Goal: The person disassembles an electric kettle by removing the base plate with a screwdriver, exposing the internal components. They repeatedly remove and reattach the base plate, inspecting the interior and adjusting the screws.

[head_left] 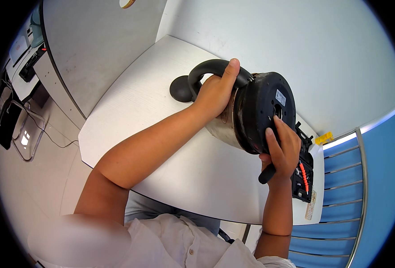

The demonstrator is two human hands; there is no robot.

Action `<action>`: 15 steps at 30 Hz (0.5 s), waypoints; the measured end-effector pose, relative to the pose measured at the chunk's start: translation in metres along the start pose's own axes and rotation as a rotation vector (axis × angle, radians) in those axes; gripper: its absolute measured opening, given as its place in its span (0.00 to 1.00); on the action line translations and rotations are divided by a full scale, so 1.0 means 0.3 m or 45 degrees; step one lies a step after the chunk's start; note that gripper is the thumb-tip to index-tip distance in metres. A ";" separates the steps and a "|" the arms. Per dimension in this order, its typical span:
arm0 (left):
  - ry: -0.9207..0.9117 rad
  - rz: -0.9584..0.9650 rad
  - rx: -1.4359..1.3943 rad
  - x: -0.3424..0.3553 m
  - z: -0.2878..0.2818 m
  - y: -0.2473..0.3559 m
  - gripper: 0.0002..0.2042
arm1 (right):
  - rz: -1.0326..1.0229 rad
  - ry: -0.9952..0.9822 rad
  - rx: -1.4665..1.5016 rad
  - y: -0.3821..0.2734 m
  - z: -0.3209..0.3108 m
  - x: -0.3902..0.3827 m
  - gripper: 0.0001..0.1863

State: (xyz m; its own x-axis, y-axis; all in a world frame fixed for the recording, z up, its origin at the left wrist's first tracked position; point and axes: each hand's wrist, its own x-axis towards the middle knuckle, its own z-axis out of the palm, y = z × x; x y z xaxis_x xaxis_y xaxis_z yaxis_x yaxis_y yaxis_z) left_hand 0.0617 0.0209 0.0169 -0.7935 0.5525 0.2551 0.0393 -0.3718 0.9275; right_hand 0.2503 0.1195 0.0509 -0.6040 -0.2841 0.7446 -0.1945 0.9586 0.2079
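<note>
An electric kettle (226,127) with a worn metal body is tipped over on the white table, its black base (255,111) turned up and to the right. My left hand (217,91) is wrapped round the black curved handle (208,67), thumb stretched along it. A black round knob (181,89) shows at the lid end. My right hand (284,147) is at the base, fingertips touching it by the round socket (278,110) in its middle. A black-handled tool (267,173) sticks out below that palm; its other end is hidden.
A black tool case (301,190) with an orange-red tool (304,177) lies right of the kettle on the table (197,178). Near it are a yellow item (324,138) and a clear strip (311,206). A grey partition (103,49) stands left; a metal rail (364,178) runs along the right.
</note>
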 end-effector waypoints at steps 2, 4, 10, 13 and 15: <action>0.003 -0.011 0.022 -0.006 -0.004 0.007 0.44 | 0.028 -0.027 -0.015 -0.016 -0.005 0.010 0.21; 0.016 -0.019 0.049 -0.014 0.001 0.017 0.44 | 0.034 -0.081 -0.047 -0.024 -0.012 0.017 0.21; 0.000 -0.015 0.058 -0.012 -0.001 0.009 0.44 | 0.048 -0.102 -0.049 -0.040 0.004 0.009 0.21; -0.012 -0.006 0.039 -0.015 0.002 0.012 0.44 | 0.036 -0.072 -0.024 -0.038 0.017 0.004 0.21; -0.014 0.000 0.036 -0.015 0.003 0.011 0.43 | 0.024 -0.030 0.024 -0.033 0.026 -0.003 0.21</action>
State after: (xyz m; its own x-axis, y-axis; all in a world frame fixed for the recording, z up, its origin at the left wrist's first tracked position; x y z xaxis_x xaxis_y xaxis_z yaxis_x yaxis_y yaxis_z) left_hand 0.0659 0.0178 0.0191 -0.7870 0.5605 0.2580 0.0567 -0.3506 0.9348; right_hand 0.2466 0.1102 0.0432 -0.6256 -0.2668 0.7331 -0.1973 0.9633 0.1822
